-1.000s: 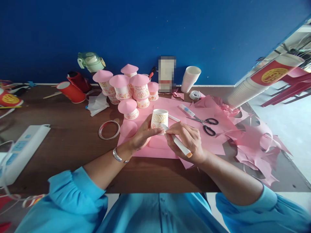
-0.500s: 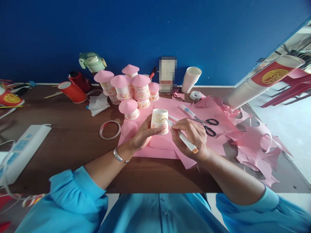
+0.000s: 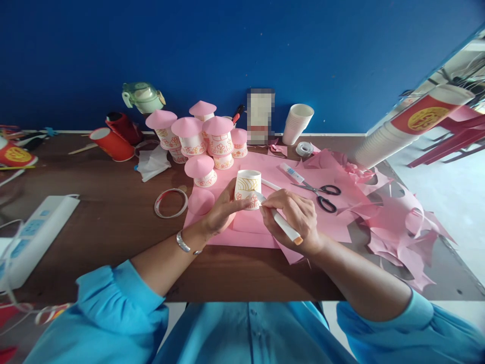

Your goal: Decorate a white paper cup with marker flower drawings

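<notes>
My left hand [image 3: 224,208] grips a white paper cup [image 3: 248,181] from its left side, thumb across the lower front. Orange curved lines run round the cup's upper part, and red flowers are drawn below. In my right hand [image 3: 293,217] is a white marker pen [image 3: 286,226] with an orange end, its tip against the cup's front. Pink paper sheets [image 3: 253,237] lie beneath both hands. Just left of the cup stand several decorated paper cups with pink cone roofs [image 3: 200,167].
Black-handled scissors [image 3: 320,191] and a glue stick [image 3: 291,173] lie right of my hands, beside pink paper scraps [image 3: 401,237]. A tape roll [image 3: 171,203] is at left. Cup stacks [image 3: 298,124] stand behind, with a power strip [image 3: 38,237] far left.
My right hand and the marker have shifted left, bringing the tip from the cup's right edge to nearer the middle of its front. My left hand holds the cup almost unmoved.
</notes>
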`<state>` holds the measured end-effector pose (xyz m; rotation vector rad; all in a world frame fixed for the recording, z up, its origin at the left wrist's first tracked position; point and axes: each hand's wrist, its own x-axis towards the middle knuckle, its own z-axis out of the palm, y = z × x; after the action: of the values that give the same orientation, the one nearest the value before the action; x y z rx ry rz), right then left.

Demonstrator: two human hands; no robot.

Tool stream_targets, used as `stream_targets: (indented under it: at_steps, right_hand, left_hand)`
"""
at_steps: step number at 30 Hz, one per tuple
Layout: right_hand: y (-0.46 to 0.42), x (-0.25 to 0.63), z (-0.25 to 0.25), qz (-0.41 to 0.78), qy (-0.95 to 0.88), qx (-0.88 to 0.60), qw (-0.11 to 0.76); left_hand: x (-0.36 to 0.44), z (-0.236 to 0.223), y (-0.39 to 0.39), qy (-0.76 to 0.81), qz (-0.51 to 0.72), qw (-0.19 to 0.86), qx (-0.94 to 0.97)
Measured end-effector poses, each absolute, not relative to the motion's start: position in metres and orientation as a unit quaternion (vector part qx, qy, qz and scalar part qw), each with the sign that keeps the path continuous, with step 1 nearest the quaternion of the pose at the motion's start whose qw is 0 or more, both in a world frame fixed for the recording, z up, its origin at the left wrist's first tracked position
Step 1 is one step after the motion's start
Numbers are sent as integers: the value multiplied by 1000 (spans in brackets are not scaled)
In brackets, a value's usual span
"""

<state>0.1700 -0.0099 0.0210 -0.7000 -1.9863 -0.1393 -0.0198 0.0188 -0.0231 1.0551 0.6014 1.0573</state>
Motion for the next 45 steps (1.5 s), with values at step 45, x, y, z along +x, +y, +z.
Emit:
stream_targets:
  at_steps: [45]
  right_hand:
    - [-10,173,24,-74,-815,-296,493]
  left_hand:
    - [-23,-33,19,286,469,661,512]
